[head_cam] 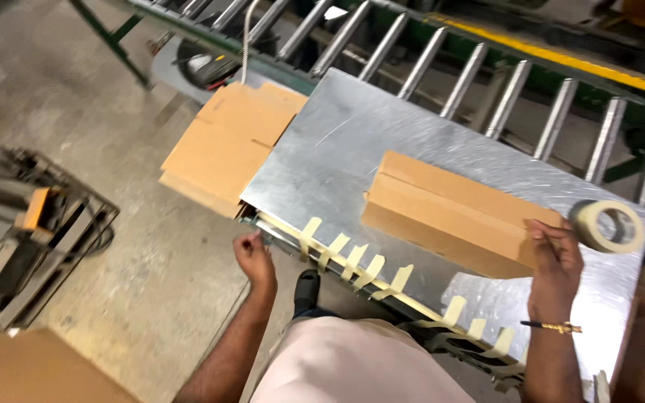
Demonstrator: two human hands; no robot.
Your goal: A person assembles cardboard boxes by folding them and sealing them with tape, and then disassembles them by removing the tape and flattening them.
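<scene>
Right hand (555,257) pressing spread fingers on the near right end of the long cardboard box (453,209) lying on the metal table (337,149). Left hand (254,257) pinching at the table's near edge beside the tape strips (352,261). Best to keep the box pinned flat while peeling one strip cleanly.

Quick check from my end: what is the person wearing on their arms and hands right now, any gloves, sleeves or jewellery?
Both arms are bare as far up as the view shows, with no sleeves in sight and no gloves. The left hand has nothing on it or on its wrist. The right hand is also ungloved, and a thin gold-coloured bracelet with a dark section sits on its wrist. No watch or rings can be made out.
</scene>
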